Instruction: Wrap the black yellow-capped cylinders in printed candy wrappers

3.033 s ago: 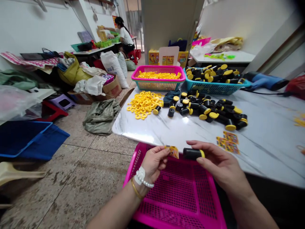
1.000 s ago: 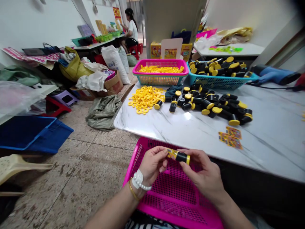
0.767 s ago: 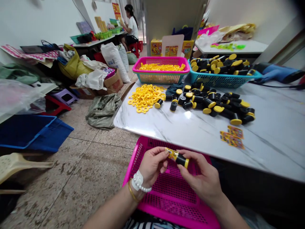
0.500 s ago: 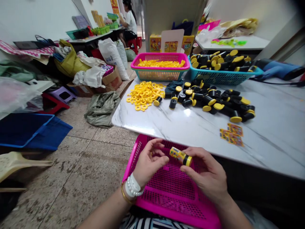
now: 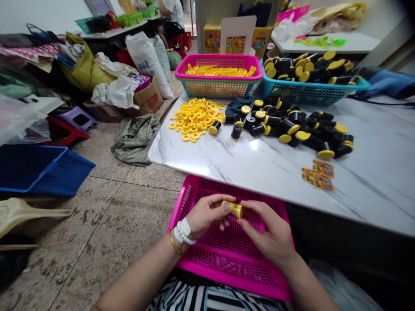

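Note:
A small cylinder with a yellow printed label is between my two hands, above a pink mesh basket. My left hand has its thumb and fingers closed round the labelled end. At the other end, the thumb and fingertips of my right hand grip the yellow cap. On the white table lie black cylinders with yellow caps, a heap of yellow rings and several printed stickers.
Behind the heaps stand a pink basket of yellow parts and a teal basket of black cylinders. Blue crates and stools are on the left floor. A person sits far back.
My left hand has moved right and closed on the cylinder, which had been in my right hand alone. The hands are nearer each other. The camera view has shifted slightly.

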Demonstrator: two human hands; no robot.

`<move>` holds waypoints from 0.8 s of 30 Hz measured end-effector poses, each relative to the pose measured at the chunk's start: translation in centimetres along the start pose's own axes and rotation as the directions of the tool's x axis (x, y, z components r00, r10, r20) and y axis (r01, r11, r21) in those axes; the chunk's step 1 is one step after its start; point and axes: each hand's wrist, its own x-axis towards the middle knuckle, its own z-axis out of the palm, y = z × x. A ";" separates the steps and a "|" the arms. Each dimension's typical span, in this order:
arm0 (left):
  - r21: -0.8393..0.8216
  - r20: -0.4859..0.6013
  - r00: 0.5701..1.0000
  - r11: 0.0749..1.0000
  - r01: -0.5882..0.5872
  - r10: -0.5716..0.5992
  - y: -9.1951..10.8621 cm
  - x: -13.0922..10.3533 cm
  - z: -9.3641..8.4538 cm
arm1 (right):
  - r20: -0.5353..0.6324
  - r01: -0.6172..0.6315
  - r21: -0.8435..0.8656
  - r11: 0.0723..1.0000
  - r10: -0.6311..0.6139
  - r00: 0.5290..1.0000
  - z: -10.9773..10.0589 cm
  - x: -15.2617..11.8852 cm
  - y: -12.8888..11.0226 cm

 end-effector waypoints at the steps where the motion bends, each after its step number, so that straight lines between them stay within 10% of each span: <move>1: 0.010 -0.014 1.000 1.000 -0.018 0.018 0.0 -0.1 0.0 | -0.007 0.008 0.005 1.000 -0.008 1.000 0.1 -0.1 0.0; 5: 0.322 -0.073 0.962 0.919 -0.227 0.263 0.2 -0.7 0.3 | -0.031 -0.218 0.206 0.954 0.230 0.973 1.7 -0.6 -0.3; 9: 0.611 0.080 0.896 0.689 -0.391 0.437 0.1 -1.3 0.5 | 0.179 -0.545 0.511 0.665 0.538 0.824 3.8 -1.3 -0.2; 14: 0.763 -0.001 0.966 0.624 -0.166 0.258 -1.8 -3.7 -0.6 | 0.202 -0.604 0.439 0.665 0.582 0.788 3.1 -2.3 1.1; 19: 0.960 0.275 0.936 0.112 -0.256 -0.218 -4.5 -8.4 -3.5 | 0.264 -0.648 0.342 0.681 0.592 0.762 1.4 -2.5 1.6; 21: 0.951 0.305 0.888 0.070 -0.300 -0.344 -4.2 -9.6 -4.5 | 0.344 -0.687 0.387 0.615 0.595 0.726 1.4 -2.4 1.5; 24: 0.966 0.236 0.951 0.158 -0.206 -0.202 -2.0 -9.4 -4.7 | 0.510 -0.773 0.435 0.461 0.582 0.634 2.2 -2.4 1.3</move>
